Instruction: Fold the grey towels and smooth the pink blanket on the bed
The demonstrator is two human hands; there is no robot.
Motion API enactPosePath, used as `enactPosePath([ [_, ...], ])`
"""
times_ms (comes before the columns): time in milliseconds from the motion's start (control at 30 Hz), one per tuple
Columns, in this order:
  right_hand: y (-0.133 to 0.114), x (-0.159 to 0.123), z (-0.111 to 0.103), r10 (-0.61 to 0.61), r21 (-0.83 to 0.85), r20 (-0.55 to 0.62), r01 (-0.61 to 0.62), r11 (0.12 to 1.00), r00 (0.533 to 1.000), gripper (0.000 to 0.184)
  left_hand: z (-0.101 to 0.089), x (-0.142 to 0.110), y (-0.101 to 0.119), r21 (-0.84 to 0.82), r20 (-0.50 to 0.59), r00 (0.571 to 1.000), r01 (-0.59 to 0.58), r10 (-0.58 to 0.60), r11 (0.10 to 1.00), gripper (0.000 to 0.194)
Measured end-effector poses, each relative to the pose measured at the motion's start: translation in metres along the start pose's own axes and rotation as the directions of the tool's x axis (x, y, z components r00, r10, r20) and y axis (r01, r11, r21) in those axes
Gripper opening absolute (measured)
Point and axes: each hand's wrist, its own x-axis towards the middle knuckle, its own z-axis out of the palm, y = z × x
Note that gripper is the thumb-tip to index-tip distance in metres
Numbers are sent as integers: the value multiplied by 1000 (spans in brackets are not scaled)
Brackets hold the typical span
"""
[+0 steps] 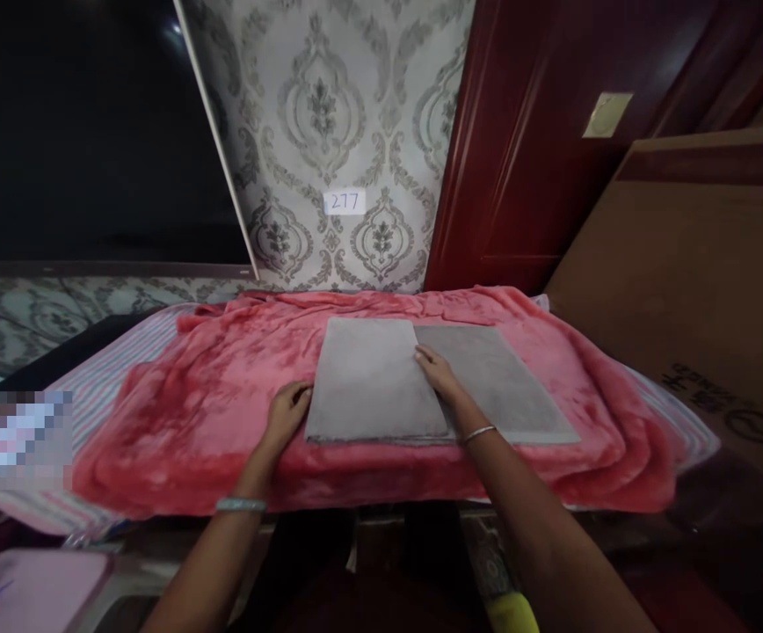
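Note:
A grey cloth (381,382) lies partly folded on a pink fleece blanket (210,396), its left half doubled over and a single layer reaching to the right. My left hand (286,413) rests at the cloth's left edge with the fingers curled against it. My right hand (439,374) lies flat on the cloth at the fold's right edge, fingers stretched out. Each wrist wears a bangle.
The blanket covers a striped sheet (105,387) on a raised surface. A large cardboard sheet (698,290) leans at the right, a dark red door (540,141) stands behind, and patterned wallpaper bears a label reading 217 (345,202). A dark screen (84,132) fills the upper left.

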Motion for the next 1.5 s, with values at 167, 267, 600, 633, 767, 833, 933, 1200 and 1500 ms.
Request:
enactPosePath([
  [167,11,-20,-13,11,-45,46,-9,999,999,61,3,-2,5,31,39,999,1,-2,1000,32],
  [267,9,-32,-20,-6,-126,67,15,992,998,65,5,-2,6,36,51,999,1,-3,999,36],
  [600,6,-46,-19,7,-114,62,0,994,998,60,6,0,3,39,145,988,39,-44,998,39],
  [633,9,-47,-19,3,-69,65,1,998,998,59,6,1,2,50,150,988,40,-47,998,39],
  [767,15,-50,-21,6,28,69,-8,1000,998,58,9,4,1,97,151,984,82,-96,992,34],
  [833,15,-53,-21,11,40,61,-13,999,998,58,10,4,1,74,165,977,127,-138,989,34],
  [933,14,-58,-21,27,65,50,-30,997,998,60,11,4,1,11,175,966,191,-190,982,38],
  [1200,15,-61,-22,23,68,57,-26,997,998,67,18,6,-2,103,134,965,211,-224,972,24],
  [1500,12,-64,-20,-2,29,-13,3,1000,1000,59,25,1,-3,198,74,985,139,-156,970,29],
])
